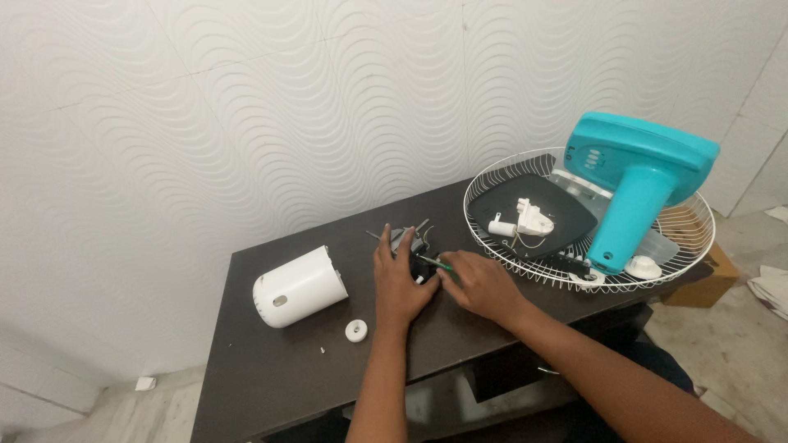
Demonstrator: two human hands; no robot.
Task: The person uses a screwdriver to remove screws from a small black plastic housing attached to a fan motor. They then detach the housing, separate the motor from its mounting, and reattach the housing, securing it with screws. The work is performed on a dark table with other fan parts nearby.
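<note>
Motor (413, 246), a small dark metal part with thin shafts and wires sticking out of it, lies on the dark worktop (271, 377) between the two hands, a little left of the worktop's middle; much of it is hidden under the fingers, so its exact shape cannot be told. Nearest the camera the two forearms come up from the lower edge and meet at it; the left hand (400, 283) lies flat over its near-left side, fingers spread and pressing down on it rather than wrapped round; the right hand (480, 283) comes in from the right, its grip pinched on a thin green-handled screwdriver (433, 262). That tool's long axis runs right to left, its tip pointing at the motor just beyond the left fingertips; so the part lies straight left of the right grip, touching or nearly so. Left of the hands a small white round cap (355, 331) lies near the front, and a white cylindrical cover (297, 287) lies on its side well apart. Farther right, a white wire fan guard (492, 238) holds a black plate (566, 217), a small white switch piece (525, 220) and a turquoise fan base (636, 193); behind all stands a white wavy wall (246, 107).
</note>
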